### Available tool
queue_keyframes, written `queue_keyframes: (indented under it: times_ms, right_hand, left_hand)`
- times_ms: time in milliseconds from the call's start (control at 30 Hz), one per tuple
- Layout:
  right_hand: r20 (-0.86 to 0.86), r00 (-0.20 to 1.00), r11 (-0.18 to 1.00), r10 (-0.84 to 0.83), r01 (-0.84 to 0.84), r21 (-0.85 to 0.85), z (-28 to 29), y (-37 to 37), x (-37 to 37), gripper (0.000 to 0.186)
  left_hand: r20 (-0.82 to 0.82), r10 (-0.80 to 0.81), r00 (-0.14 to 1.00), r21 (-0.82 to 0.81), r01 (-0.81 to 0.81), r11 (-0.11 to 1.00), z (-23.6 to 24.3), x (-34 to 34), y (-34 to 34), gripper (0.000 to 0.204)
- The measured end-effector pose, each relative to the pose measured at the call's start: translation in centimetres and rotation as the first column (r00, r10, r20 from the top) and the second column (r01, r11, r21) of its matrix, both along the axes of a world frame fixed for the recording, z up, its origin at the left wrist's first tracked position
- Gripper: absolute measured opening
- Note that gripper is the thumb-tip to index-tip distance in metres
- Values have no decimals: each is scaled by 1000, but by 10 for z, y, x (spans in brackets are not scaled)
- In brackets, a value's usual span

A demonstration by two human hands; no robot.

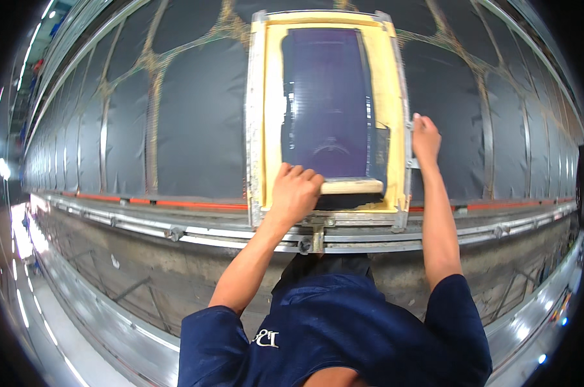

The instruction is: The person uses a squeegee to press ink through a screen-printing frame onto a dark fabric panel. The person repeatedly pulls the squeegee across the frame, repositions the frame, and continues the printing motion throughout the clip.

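The squeegee (353, 188) lies crosswise, long axis left-to-right.

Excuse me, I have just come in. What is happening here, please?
A person's left hand grips the left end of a pale bar, set crosswise at the near end of a frame. A dark purple area stretches beyond the bar. The right hand is beside the frame's right edge; whether it grips anything is unclear.

Navy T-shirt (363, 322): short white lettering (266, 338) on the chest
Lettering's place: lower frame, left of centre
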State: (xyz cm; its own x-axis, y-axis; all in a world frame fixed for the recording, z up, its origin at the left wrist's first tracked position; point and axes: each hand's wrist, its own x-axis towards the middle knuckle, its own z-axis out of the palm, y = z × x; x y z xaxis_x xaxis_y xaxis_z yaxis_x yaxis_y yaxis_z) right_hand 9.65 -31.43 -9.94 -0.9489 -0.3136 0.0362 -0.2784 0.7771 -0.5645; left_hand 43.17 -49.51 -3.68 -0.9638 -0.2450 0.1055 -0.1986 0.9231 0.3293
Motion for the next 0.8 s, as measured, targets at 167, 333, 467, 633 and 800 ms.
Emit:
queue_keyframes:
  times_ms: [167,333,467,633,800]
  right_hand:
    - [80,997,993,-9,19,-120,55,-1,5,39]
    - [8,998,944,55,-49,-327,39,-56,58,34]
    - [26,994,919,101,-84,-385,8,-163,146,30]
    - [65,995,911,78,-44,-409,2,-264,241,32]
    - [112,992,945,55,-15,-328,12,-284,265,31]
  left_hand:
    - [-66,57,996,38,-55,998,12,15,-4,24]
    - [-64,127,990,23,-126,992,15,65,-52,27]
    - [-8,152,988,-69,-152,986,17,145,-151,29]
    - [-60,160,985,-84,-164,983,28,247,-235,37]
    - [-45,84,995,-136,-89,987,23,300,-232,42]
